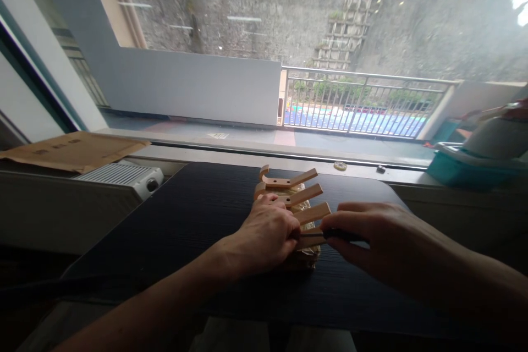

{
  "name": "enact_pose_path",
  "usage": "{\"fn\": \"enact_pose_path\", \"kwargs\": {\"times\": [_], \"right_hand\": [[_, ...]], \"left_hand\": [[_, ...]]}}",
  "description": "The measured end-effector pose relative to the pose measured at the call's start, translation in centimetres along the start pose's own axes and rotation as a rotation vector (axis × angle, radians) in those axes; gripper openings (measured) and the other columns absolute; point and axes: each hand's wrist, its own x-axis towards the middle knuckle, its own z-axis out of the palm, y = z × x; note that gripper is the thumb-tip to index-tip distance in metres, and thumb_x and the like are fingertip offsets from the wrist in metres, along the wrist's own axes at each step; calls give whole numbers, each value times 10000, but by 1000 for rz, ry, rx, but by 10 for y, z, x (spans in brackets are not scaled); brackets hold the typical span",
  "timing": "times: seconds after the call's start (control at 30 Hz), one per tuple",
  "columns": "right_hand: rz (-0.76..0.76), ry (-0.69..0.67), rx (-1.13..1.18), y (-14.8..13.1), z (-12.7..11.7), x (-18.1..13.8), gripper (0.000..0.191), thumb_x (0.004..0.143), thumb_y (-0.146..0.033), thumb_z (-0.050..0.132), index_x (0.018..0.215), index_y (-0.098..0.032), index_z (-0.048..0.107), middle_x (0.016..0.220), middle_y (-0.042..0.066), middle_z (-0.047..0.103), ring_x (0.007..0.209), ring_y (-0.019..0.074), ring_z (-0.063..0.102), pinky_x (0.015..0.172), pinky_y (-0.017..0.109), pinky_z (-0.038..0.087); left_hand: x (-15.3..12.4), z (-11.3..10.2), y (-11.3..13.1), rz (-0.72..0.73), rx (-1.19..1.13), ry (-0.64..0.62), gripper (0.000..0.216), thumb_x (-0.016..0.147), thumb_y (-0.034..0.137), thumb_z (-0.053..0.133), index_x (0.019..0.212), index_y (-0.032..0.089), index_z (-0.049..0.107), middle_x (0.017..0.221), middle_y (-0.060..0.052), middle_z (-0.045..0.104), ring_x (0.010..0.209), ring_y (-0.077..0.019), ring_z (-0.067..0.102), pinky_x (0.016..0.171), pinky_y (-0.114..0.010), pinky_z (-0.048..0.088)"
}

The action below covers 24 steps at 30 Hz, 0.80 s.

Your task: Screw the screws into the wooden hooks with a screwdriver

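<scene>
Several pale wooden hooks (289, 181) lie in a row on a crinkly clear plastic bag (307, 257) on a dark table (185, 220). My left hand (268, 234) is curled down over the nearer hooks, gripping one of them. My right hand (363, 236) comes in from the right, fingers pinched round a thin dark tool (344, 235) whose tip meets the end of the nearest hook (309, 239).
A windowsill runs behind the table, with a small round object (340, 165) on it. A white radiator (124, 176) and brown cardboard (74, 148) are at the left. A teal container (470, 168) stands at the right. Beyond the glass are a balcony and a railing.
</scene>
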Motion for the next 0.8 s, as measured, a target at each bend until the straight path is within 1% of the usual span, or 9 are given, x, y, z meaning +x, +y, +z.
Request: {"fn": "enact_pose_path", "kwargs": {"times": [0.1, 0.2, 0.37, 0.47, 0.57, 0.67, 0.8], "right_hand": [[-35, -22, 25, -3, 1, 3, 174, 838, -199, 527, 861, -284, 677, 790, -37, 670, 688, 118, 599, 601, 221, 383], [-34, -46, 18, -5, 2, 6, 218, 828, -157, 517, 903, -277, 682, 842, -29, 681, 721, 122, 607, 644, 229, 398], [-11, -61, -24, -7, 4, 10, 176, 854, -193, 500, 829, -243, 667, 805, -14, 680, 693, 132, 601, 625, 236, 399], [-25, -68, 4, -6, 4, 11, 190, 859, -192, 495, 883, -249, 674, 882, -5, 693, 754, 133, 621, 666, 227, 412], [-36, -73, 8, -6, 4, 12, 220, 855, -172, 491, 929, -251, 683, 935, 4, 696, 783, 132, 628, 687, 220, 425], [-48, -90, -25, -10, 1, 14, 251, 845, -134, 484, 921, -242, 697, 884, 16, 700, 751, 133, 624, 679, 217, 435], [-86, -145, -86, -16, -5, 22, 267, 841, -110, 477, 825, -233, 714, 762, 16, 690, 663, 122, 603, 639, 208, 439]], "left_hand": [[-1, 2, -2, 17, -2, 18, 141, 779, 214, 614, 657, 198, 684, 697, -20, 644, 855, -224, 579, 962, -453, 318], [-1, 3, -3, 36, 13, 35, 202, 816, 260, 590, 649, 188, 678, 690, -28, 647, 845, -223, 584, 952, -441, 330], [-1, 4, -3, 33, 11, 42, 220, 823, 296, 601, 649, 186, 680, 754, -34, 670, 859, -215, 596, 954, -393, 342], [-1, 4, -2, 31, 19, 39, 207, 821, 294, 604, 661, 189, 682, 725, -23, 662, 834, -197, 594, 923, -346, 365], [-1, 4, -2, 27, 25, 44, 199, 821, 285, 601, 666, 190, 683, 714, -19, 660, 829, -187, 593, 916, -325, 367], [0, 4, -2, 16, 36, 41, 161, 799, 266, 617, 675, 192, 686, 722, -22, 665, 831, -194, 591, 897, -330, 369], [1, 5, -3, -5, 46, 17, 127, 776, 239, 632, 676, 196, 697, 706, -18, 668, 806, -192, 594, 933, -354, 346]]}}
